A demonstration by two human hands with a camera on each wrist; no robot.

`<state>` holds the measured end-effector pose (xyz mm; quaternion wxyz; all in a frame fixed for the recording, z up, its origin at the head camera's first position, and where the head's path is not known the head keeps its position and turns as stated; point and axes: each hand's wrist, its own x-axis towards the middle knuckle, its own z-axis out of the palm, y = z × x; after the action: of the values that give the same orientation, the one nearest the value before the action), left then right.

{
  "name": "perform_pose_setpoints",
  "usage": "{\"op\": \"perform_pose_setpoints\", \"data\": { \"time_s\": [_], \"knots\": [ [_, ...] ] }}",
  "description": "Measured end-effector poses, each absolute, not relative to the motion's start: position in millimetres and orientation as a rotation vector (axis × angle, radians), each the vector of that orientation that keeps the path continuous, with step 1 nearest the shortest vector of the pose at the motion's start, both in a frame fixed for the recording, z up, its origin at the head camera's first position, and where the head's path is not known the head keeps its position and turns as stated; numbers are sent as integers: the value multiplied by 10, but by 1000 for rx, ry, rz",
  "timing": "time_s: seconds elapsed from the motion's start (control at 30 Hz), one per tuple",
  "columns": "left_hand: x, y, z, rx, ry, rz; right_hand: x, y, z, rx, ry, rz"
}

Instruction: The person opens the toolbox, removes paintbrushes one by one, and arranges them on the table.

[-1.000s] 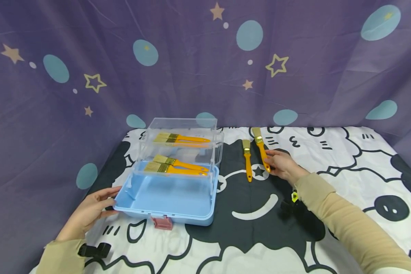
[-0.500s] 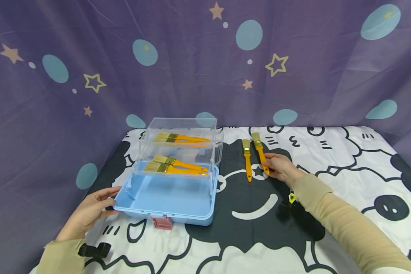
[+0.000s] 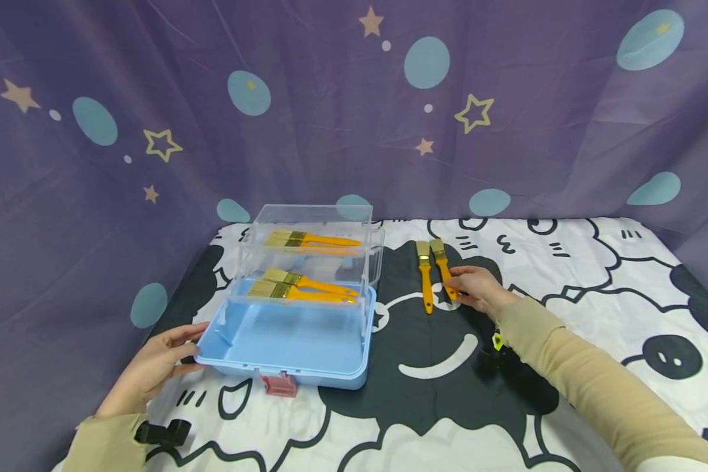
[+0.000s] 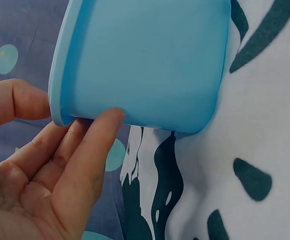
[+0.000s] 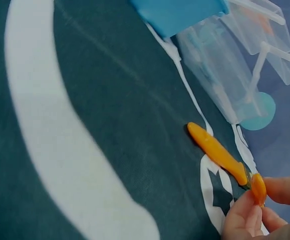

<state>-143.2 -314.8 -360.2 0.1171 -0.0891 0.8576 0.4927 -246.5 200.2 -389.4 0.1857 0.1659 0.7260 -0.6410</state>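
Note:
A flat paintbrush (image 3: pixel 445 270) with an orange handle is in my right hand (image 3: pixel 478 288), its handle pinched between thumb and fingertips. In the right wrist view, the handle end (image 5: pixel 258 190) shows between the fingers. Close on its left lies a second similar paintbrush (image 3: pixel 425 278) on the cloth, bristles pointing away. My left hand (image 3: pixel 159 360) holds the left edge of a light blue storage box (image 3: pixel 289 337). The left wrist view shows fingers (image 4: pixel 27 102) at the rim and against the outer wall. Whether the held brush touches the cloth is unclear.
The box stands open with raised clear trays (image 3: pixel 330 216). Several orange-handled brushes (image 3: pixel 301 288) lie in the trays, while the blue bottom is bare. A pink latch (image 3: pixel 279 385) hangs at the front. Patterned cloth (image 3: pixel 436 400) covers the table, and a purple curtain (image 3: pixel 330 131) hangs behind.
My right hand has moved slightly left and toward me, bringing its paintbrush down beside the other one. The left hand and box have stayed in place.

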Motion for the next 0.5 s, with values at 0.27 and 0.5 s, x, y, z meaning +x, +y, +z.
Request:
{"op": "perform_pose_setpoints", "data": {
  "time_s": [0.27,0.5],
  "knots": [
    [-1431,-3146,-3605,-263,2516,1427,-2472,1995,-3929,444,2126,-1742],
    [-1428,-3148,-3598,-256,2517,1434,-2471,1992,-3927,453,2150,-1719]
  ]
}}
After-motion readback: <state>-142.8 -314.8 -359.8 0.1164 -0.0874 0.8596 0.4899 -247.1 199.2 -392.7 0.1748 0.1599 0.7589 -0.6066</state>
